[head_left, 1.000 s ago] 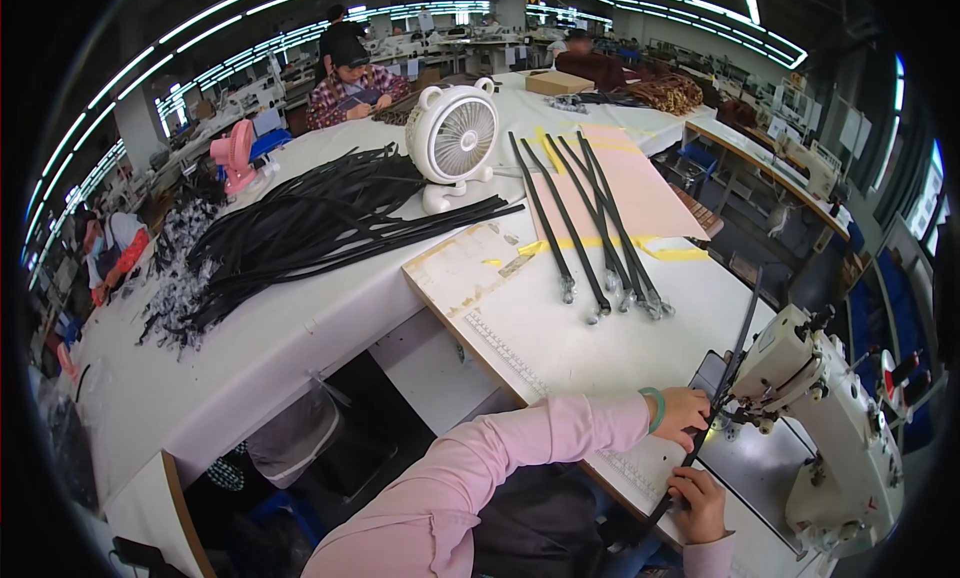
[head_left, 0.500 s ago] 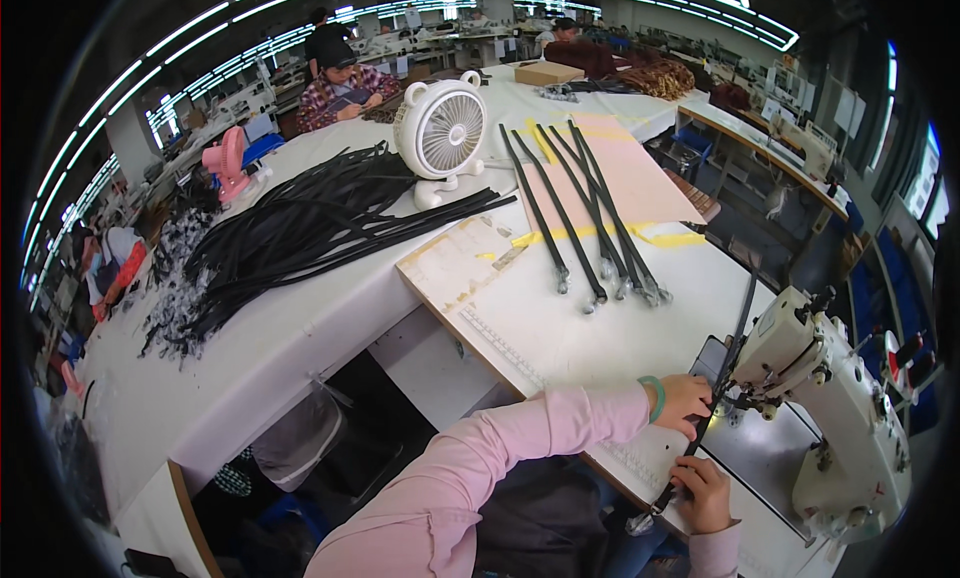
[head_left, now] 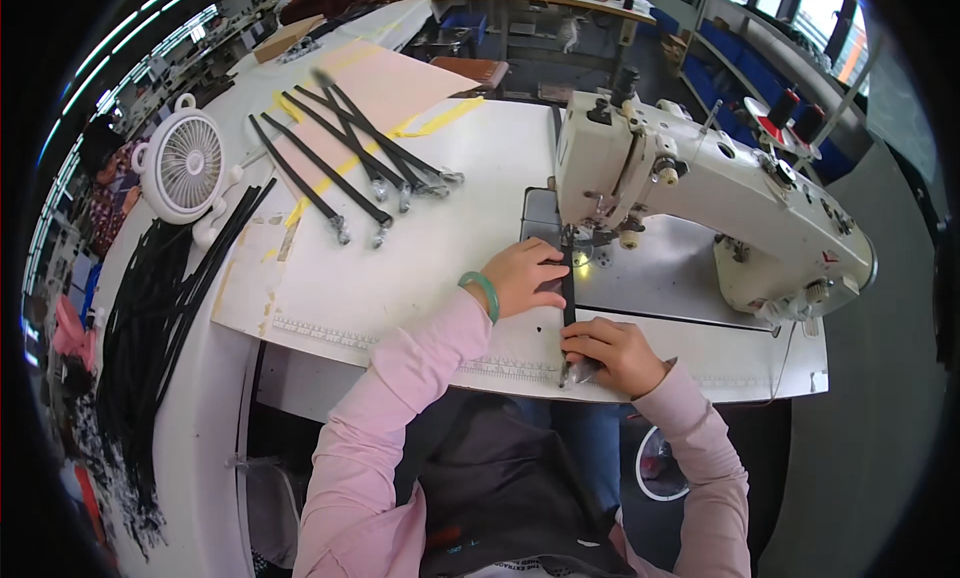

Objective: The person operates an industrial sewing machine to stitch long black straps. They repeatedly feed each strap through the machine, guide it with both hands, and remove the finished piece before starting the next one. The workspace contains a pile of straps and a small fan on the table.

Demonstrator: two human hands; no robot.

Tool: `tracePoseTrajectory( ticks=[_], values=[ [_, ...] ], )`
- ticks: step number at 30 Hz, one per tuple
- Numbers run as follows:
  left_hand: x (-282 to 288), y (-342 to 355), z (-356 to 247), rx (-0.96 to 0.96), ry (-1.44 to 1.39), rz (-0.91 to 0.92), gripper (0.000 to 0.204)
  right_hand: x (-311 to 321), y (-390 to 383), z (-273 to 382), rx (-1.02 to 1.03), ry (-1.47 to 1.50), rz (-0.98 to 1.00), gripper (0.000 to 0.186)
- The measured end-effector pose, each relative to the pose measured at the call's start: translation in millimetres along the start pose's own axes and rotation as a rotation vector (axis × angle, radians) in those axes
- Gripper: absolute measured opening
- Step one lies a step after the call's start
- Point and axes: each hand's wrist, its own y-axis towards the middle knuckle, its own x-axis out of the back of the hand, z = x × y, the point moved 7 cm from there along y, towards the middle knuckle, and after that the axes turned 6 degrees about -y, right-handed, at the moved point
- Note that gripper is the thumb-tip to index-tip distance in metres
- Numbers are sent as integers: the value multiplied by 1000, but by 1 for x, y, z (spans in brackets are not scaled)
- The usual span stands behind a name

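A narrow black strap (head_left: 569, 290) runs lengthwise under the head of a white sewing machine (head_left: 640, 163), beside its lit needle area. My left hand (head_left: 520, 280), with a green bangle at the wrist, grips the strap just in front of the needle area, fingertips on its left edge. Closer to me, my right hand (head_left: 615, 356) pinches the strap near its front end, which is wrapped in clear plastic (head_left: 582, 372). The strap's far part shows behind the machine head. My fingers hide some of the strap between the hands.
Several black straps (head_left: 345, 143) with plastic-wrapped ends lie at the far left of the white worktable (head_left: 450, 228). Beyond them are a pink sheet (head_left: 385, 83) and a white fan (head_left: 187, 166). A pile of black straps (head_left: 150, 308) covers the left table. Thread spools (head_left: 785, 108) stand behind the machine.
The view has swung to the right, bringing the sewing machine nearer the middle. Both hands remain on the strap, the left near the needle area and the right near the front end.
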Motion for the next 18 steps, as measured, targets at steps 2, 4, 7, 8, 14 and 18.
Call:
tracePoseTrajectory(
  ticks=[2,4,7,8,14,18],
  values=[
    [0,3,-1,8,2,10,43,1,-6,-3,-47,60,-9,40],
    [-2,5,-2,-2,-3,23,43,3,-10,-4,-69,60,-10,42],
    [-3,5,-3,-10,-12,23,41,7,-10,-6,-66,3,-3,45],
    [-3,5,-4,-11,-15,22,39,8,-10,-8,-74,-6,4,46],
    [-1,4,-4,-38,-1,6,29,7,-2,-21,-72,-90,21,41],
    [-1,5,-3,-20,-38,-10,22,8,4,-31,-82,-130,37,39]
  ],
)
